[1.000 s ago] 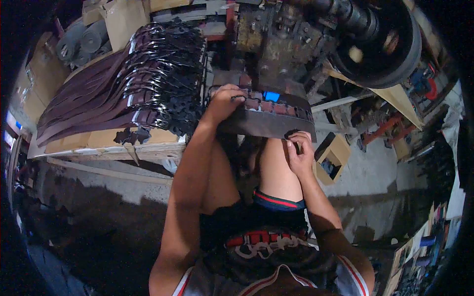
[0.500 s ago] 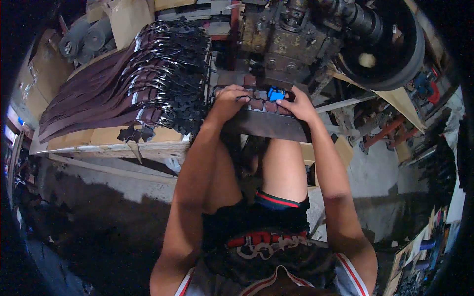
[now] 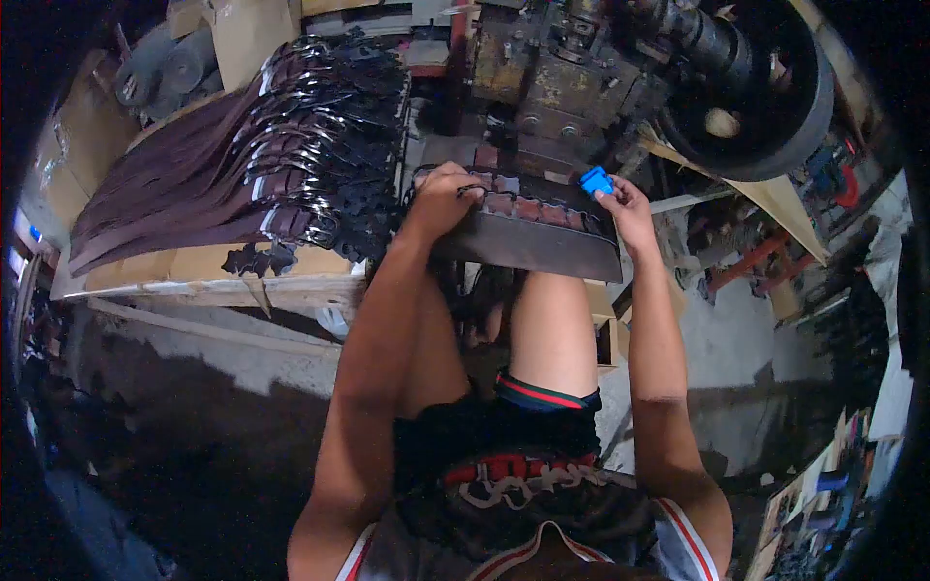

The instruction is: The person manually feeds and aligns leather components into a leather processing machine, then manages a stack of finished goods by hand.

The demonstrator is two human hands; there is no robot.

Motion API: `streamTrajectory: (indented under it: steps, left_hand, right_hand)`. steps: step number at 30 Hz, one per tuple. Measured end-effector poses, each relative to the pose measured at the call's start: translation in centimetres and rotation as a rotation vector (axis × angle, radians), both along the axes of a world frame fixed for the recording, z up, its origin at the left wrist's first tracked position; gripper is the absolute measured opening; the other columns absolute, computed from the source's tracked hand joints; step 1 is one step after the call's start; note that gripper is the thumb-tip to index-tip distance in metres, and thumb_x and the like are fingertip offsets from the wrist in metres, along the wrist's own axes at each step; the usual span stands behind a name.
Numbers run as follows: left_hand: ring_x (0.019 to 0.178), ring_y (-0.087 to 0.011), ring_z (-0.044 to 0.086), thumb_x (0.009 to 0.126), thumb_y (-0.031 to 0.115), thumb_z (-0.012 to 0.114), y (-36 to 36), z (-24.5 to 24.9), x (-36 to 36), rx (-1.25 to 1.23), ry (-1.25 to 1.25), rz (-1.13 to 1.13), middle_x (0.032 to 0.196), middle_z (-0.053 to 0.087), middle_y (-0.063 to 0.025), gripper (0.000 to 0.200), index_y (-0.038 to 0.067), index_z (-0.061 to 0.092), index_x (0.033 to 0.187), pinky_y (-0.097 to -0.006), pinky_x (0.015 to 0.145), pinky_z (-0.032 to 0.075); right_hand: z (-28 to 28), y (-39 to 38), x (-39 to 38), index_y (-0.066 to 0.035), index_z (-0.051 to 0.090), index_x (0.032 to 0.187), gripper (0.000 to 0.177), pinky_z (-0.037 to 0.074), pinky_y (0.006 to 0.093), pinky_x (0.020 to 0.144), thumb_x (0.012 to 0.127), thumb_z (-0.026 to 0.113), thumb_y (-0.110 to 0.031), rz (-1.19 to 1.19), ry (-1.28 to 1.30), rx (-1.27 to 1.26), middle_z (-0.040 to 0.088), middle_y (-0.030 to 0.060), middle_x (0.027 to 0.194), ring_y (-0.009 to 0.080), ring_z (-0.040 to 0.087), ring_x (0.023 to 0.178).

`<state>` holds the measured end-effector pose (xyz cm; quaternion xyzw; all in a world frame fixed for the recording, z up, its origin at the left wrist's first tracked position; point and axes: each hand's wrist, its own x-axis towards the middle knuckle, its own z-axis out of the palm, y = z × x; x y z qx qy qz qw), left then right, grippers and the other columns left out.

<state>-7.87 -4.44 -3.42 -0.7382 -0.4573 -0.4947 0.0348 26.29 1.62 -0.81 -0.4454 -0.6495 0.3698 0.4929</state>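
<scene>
My right hand [image 3: 628,208] pinches a small bright blue block-like object [image 3: 596,181] just above the right end of a dark sheet [image 3: 528,240]. A row of cut-out shapes runs along this sheet, with reddish-brown surface [image 3: 526,208] showing through them. Over the sheet's left end, my left hand [image 3: 448,201] is closed, fingers curled. Something thin and black shows at its fingertips, too small to name. Behind the sheet stands a heavy, worn metal machine [image 3: 552,87].
Left of the sheet, a pile of dark brown straps [image 3: 184,174] with shiny metal parts lies on a cardboard-topped table [image 3: 194,281]. Black star-edged pieces [image 3: 260,259] sit at its front edge. A large dark wheel [image 3: 809,116] is at the upper right.
My right hand has moved right with the blue object, lifting it off the row of cut-outs. More of the sheet's right end now shows. My left hand has stayed nearly in place.
</scene>
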Motion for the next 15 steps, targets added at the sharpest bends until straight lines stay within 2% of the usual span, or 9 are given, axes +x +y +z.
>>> streamTrajectory:
  steps: [2,5,6,9,10,13,15]
  left_hand:
    - [0.084,-0.0276,0.063,0.075,0.016,0.076,-0.3,0.3,0.0,0.014,0.020,0.028,0.084,0.065,-0.0087,0.020,0.008,0.073,0.093,-0.0393,0.076,0.050]
    - [0.088,-0.0272,0.061,0.073,0.013,0.075,-0.5,0.5,-0.6,-0.060,-0.018,0.009,0.084,0.064,-0.0076,0.015,0.010,0.073,0.088,-0.0392,0.078,0.044]
    - [0.088,-0.0270,0.061,0.072,0.013,0.075,-0.5,0.6,-0.7,-0.077,-0.016,0.006,0.085,0.064,-0.0073,0.016,0.011,0.073,0.088,-0.0394,0.079,0.043]
    - [0.090,-0.0263,0.060,0.071,0.012,0.076,-0.4,0.7,-1.0,-0.086,0.009,0.022,0.088,0.063,-0.0062,0.019,0.012,0.073,0.090,-0.0397,0.081,0.041]
    - [0.092,-0.0260,0.060,0.070,0.011,0.076,-0.4,0.7,-1.0,-0.063,0.029,0.047,0.090,0.063,-0.0057,0.020,0.013,0.073,0.091,-0.0395,0.082,0.041]
    - [0.098,-0.0255,0.058,0.070,0.012,0.076,-0.9,1.4,0.2,0.061,0.014,0.050,0.097,0.062,-0.0042,0.021,0.015,0.073,0.091,-0.0409,0.086,0.039]
    - [0.101,-0.0253,0.056,0.072,0.014,0.075,-1.4,2.3,1.8,0.108,0.042,0.035,0.101,0.061,-0.0036,0.020,0.015,0.072,0.092,-0.0431,0.088,0.037]
  right_hand:
    - [0.1,-1.1,-0.1,0.005,0.057,0.118,0.049,0.044,0.0249,0.078,0.078,0.078,-0.015,0.009,-0.044,0.049,0.059,0.0012,0.090,0.0095,0.053,0.083]
    - [1.2,-5.6,-0.9,0.003,0.058,0.116,0.047,0.044,0.0251,0.073,0.076,0.078,-0.012,0.145,-0.192,0.075,0.056,-0.0001,0.086,0.0085,0.051,0.081]
    - [1.0,-6.8,-1.3,0.001,0.058,0.116,0.048,0.045,0.0248,0.072,0.074,0.079,-0.009,0.184,-0.165,0.052,0.057,0.0010,0.087,0.0089,0.052,0.081]
    - [-0.2,-9.4,-1.1,0.000,0.058,0.117,0.051,0.046,0.0254,0.075,0.072,0.080,-0.007,0.195,-0.240,0.073,0.058,0.0017,0.088,0.0099,0.053,0.082]
    - [-0.1,-10.0,-1.1,-0.001,0.058,0.118,0.053,0.047,0.0274,0.078,0.071,0.080,-0.008,0.146,-0.363,0.079,0.060,0.0030,0.090,0.0132,0.055,0.083]
    - [-0.8,-10.4,-0.9,-0.002,0.057,0.119,0.055,0.048,0.0301,0.080,0.070,0.081,-0.010,0.137,-0.292,0.045,0.062,0.0065,0.094,0.0170,0.057,0.089]
    - [-0.1,-10.6,-0.9,-0.002,0.058,0.120,0.054,0.047,0.0319,0.082,0.072,0.080,-0.014,0.118,-0.421,0.191,0.063,0.0092,0.097,0.0201,0.058,0.094]
